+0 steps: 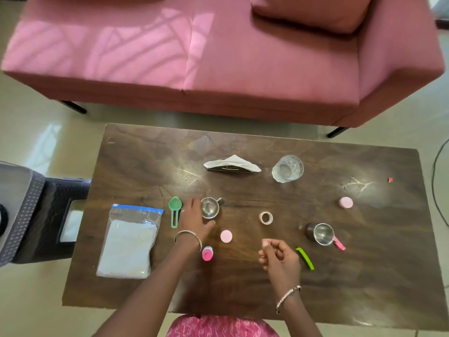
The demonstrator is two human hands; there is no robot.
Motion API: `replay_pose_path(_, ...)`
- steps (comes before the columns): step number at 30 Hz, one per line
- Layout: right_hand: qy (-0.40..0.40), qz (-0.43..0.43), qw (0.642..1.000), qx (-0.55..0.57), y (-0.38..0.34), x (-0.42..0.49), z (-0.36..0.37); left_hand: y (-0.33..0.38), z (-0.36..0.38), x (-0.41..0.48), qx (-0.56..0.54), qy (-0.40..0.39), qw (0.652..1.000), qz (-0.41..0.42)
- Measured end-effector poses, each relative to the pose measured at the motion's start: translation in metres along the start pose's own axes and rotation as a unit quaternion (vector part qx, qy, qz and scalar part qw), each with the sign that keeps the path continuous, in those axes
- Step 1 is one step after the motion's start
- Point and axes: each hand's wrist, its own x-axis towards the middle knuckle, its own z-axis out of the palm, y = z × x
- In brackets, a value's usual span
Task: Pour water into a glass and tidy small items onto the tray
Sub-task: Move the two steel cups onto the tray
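A small steel cup stands left of centre on the dark wooden table. My left hand wraps around its left side, fingers behind it and thumb in front. My right hand hovers above the table's front, loosely curled, with nothing in it. A clear glass stands at the back right. Small items lie scattered: a tape roll, a pink lid, a pink-capped bottle, a green clip and a green scoop. No tray is in view.
A second steel cup with a pink clip stands at the right, and a pink jar behind it. A napkin holder stands at the back, a zip bag at the left. A pink sofa lies beyond, a dark stool to the left.
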Motion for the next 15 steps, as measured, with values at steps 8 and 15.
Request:
replay_pose_path(8,0.027,-0.034,0.999,-0.014,0.029,0.014,-0.053,-0.010,0.041,0.028,0.142,0.028,0.989,-0.011)
replay_pose_path(15,0.051,-0.031,0.998,-0.010,0.027,0.023,-0.091,-0.007,0.048,0.003,0.086,0.100,0.991,0.009)
